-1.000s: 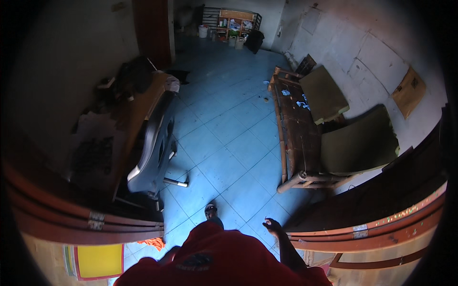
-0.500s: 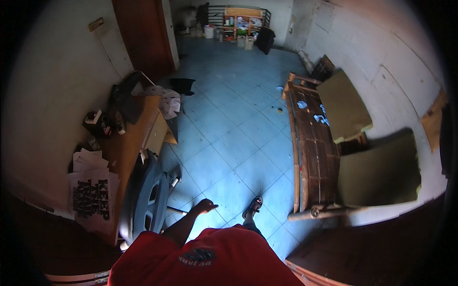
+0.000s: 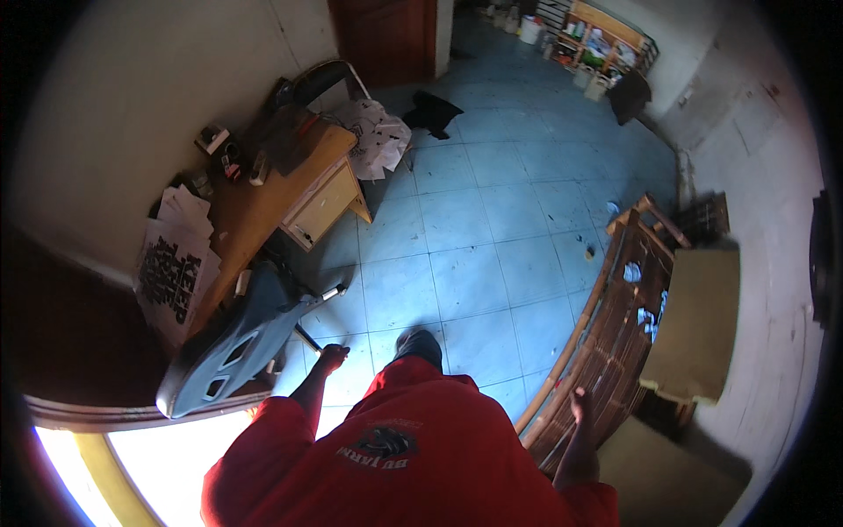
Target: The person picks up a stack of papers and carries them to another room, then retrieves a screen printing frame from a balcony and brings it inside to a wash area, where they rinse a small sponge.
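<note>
My left hand (image 3: 333, 357) hangs low beside my red shirt (image 3: 413, 448), near the legs of a dark swivel chair (image 3: 230, 338). Its fingers look loosely curled, and nothing shows in them. On the other side my right hand (image 3: 580, 405) hangs in front of a bamboo bench (image 3: 583, 356), apart from it as far as I can see. The right fingers are small and blurred. One foot steps forward on the blue tiled floor (image 3: 470, 281).
A wooden desk (image 3: 303, 180) with papers (image 3: 171, 263) and dark items stands at the left. Cushions (image 3: 698, 325) lean on the bench. Black cloth (image 3: 432, 114) lies on the floor near a brown door (image 3: 386, 39). A cluttered shelf (image 3: 606, 39) stands far back.
My view has turned left and moved forward, so the desk and bench have shifted and tilted in the picture. My right hand has come into view, and a bright doorway shows at lower left.
</note>
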`<state>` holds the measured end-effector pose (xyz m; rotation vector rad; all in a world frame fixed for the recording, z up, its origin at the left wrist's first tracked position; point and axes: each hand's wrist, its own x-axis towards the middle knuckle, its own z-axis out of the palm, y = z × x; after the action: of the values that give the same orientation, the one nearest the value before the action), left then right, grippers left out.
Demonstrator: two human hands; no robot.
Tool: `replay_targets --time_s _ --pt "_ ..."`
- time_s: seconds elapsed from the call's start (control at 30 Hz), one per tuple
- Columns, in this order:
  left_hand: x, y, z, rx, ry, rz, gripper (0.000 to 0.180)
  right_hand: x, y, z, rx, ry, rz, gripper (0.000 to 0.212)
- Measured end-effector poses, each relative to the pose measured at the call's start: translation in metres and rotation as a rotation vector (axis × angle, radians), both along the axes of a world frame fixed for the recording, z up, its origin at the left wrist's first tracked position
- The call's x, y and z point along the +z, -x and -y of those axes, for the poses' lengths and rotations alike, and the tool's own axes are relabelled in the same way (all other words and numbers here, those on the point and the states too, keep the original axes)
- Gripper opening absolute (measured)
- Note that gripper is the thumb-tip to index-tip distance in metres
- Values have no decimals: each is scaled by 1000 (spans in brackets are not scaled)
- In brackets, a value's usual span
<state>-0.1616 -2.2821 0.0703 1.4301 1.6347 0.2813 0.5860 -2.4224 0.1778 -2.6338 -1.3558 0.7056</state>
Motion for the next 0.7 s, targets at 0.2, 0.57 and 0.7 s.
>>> replay_targets --time_s 0.2,0.57,0.7 --pt "-35 -70 -1 -291 300 -343 45 30 -25 -244 -127 -407 -524 29" --pt "9 -250 -485 -768 3 -357 52 -108 -65 -174 -337 -28 -816 38" --pt "105 -351 -719 -452 -324 -400 45 -82 -61 -252 -352 250 -481 35"
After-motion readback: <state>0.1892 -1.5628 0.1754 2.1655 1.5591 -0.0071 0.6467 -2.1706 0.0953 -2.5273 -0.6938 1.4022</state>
